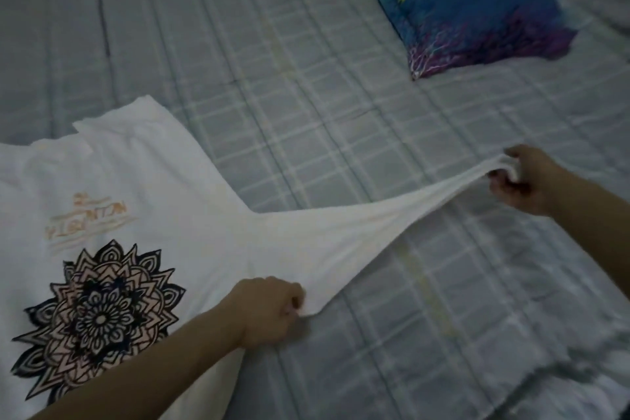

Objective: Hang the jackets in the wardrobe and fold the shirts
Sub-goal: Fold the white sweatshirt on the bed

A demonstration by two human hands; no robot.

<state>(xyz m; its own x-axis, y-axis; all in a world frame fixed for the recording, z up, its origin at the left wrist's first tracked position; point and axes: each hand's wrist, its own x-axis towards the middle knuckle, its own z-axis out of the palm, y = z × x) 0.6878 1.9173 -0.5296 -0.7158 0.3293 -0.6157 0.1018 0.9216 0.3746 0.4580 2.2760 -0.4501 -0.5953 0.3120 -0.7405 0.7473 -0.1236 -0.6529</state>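
Observation:
A white shirt (191, 215) with a black and peach mandala print and pale orange lettering lies flat on the bed at the lower left. My left hand (269, 310) pinches its right edge near the bottom of the frame. My right hand (525, 181) grips a corner of the same shirt and holds it stretched out to the right, a little above the bedcover. The cloth between both hands is pulled taut into a narrow band. No jacket or wardrobe is in view.
The bed is covered by a grey-blue checked sheet (306, 78). A pillow (477, 10) with a blue, purple and yellow print lies at the top right. A thin dark line (104, 27) marks the sheet at the upper left.

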